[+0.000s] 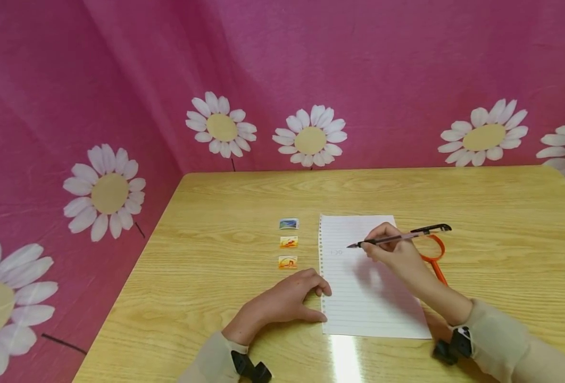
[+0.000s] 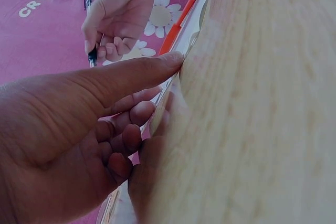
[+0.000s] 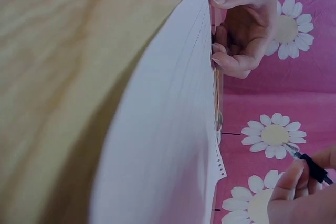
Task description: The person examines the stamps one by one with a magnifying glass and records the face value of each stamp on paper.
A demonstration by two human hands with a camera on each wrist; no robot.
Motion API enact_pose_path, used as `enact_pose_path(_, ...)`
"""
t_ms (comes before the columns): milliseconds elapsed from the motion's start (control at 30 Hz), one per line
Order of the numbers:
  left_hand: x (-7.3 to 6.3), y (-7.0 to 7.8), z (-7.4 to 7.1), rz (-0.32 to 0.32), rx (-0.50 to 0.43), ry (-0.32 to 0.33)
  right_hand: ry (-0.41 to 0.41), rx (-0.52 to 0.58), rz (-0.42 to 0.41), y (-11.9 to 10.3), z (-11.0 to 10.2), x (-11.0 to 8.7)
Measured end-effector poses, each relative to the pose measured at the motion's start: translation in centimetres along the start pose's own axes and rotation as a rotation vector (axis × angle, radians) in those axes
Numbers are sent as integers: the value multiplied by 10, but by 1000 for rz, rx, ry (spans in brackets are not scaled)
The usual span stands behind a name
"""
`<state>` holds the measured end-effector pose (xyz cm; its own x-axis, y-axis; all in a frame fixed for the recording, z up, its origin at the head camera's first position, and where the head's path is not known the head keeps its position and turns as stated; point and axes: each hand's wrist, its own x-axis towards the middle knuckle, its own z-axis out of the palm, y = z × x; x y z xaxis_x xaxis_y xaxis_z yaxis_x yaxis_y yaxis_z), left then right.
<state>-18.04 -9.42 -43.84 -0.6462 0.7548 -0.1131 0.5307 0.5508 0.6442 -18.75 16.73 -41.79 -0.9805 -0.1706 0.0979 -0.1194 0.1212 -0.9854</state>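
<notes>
A sheet of lined paper [image 1: 373, 322], with punched holes down its left edge, lies on the wooden table. My right hand [image 1: 404, 260] pinches a black-capped gel pen [image 1: 402, 238], its tip held just over the upper part of the sheet. Faint handwritten marks [image 1: 336, 252] show to the left of the tip. At the sheet's left edge rests my left hand [image 1: 287, 299], thumb and fingertips on the margin, fingers loosely bent. In the right wrist view the pen's tip [image 3: 291, 149] points away from the fingers.
Three small stamp-like pictures, one blue [image 1: 289, 223] and two yellow [image 1: 289, 242], form a column left of the paper. An orange magnifying glass [image 1: 439, 271] lies right of the sheet, partly behind the right hand. A pink flowered cloth [image 1: 383, 80] hangs behind the table [image 1: 206, 229].
</notes>
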Motion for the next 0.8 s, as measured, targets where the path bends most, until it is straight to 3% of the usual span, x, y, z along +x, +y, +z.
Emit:
enact_pose_path(233, 2, 1, -1, -6, 10, -3, 107, -172, 128, 5, -3, 7)
enact_pose_path(400, 1, 1, -1, -8, 8, -7, 123, -202, 199, 12, -5, 13)
enact_pose_path(800, 0, 1, -1, 4, -1, -1, 120, -231, 235, 24, -4, 18)
